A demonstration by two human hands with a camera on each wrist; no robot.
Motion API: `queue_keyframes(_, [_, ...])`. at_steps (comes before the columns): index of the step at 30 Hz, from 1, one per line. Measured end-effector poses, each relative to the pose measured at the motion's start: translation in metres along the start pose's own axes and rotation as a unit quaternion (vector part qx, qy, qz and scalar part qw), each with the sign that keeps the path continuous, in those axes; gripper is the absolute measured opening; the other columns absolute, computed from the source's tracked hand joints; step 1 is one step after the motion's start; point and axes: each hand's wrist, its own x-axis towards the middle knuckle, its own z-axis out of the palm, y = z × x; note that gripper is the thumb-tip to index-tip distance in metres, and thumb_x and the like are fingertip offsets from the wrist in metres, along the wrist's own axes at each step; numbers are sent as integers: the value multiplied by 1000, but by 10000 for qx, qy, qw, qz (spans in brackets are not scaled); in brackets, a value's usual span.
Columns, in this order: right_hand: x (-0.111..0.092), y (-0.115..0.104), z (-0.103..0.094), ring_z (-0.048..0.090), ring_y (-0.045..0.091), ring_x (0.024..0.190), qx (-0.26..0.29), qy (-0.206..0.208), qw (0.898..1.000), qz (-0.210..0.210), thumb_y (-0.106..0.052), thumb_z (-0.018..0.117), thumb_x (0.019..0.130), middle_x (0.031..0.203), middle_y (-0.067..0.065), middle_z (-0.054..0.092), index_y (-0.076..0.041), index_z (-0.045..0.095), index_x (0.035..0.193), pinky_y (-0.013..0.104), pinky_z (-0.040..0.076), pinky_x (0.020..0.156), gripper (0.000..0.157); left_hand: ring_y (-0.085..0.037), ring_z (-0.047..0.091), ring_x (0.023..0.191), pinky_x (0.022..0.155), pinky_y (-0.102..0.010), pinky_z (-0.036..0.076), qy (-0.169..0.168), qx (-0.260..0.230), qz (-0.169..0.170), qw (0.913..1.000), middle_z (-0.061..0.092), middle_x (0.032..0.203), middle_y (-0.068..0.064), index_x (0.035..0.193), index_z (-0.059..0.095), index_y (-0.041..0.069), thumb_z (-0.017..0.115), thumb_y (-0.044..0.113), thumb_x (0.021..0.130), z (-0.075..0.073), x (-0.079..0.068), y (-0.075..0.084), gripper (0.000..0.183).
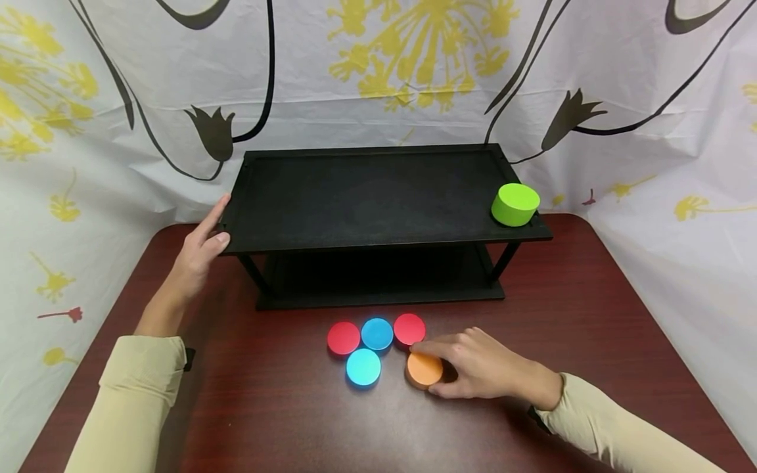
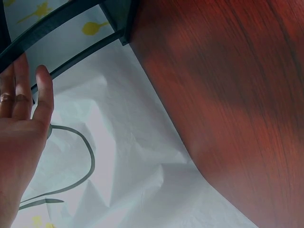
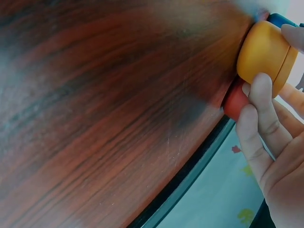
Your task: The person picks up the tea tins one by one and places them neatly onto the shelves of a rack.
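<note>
No lettering or numbers can be read

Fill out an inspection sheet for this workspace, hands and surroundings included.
Surface: dark red wood-grain table.
Job's things: orange cylinder, two red cylinders and two blue cylinders, grouped in front of a black stand; green cylinder on the stand's top, right side.
Clutter: nothing seen.
Hands: left hand touches the stand's left edge; right hand grips the orange cylinder.
Cables: nothing seen.
Surroundings: white cloth with floral print.

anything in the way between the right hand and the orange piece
Nothing visible: the right hand grips the orange piece directly. The nearest red piece stands close by on the table, but not between them.
</note>
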Motion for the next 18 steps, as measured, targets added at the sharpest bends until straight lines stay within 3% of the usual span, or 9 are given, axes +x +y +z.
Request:
queue_keyframes(6, [2,-2,-4,63,2,90,47,82,10000,-22,-41,76,83,113,-6,70,-13,66,127,27,53,73,53,-10,14,146,112,-30,16,2,49,22,10000,17,165,-3,159,25,18,38,18,100,0,0,0,61])
queue_keyframes(18, [7,-7,-31,58,4,70,220,463,9986,-141,-35,75,83,108,-7,68,-13,65,126,16,45,63,49,-11,13,147,114,-32,14,8,-13,66,10000,17,165,-4,159,25,16,38,16,100,1,0,-1,61])
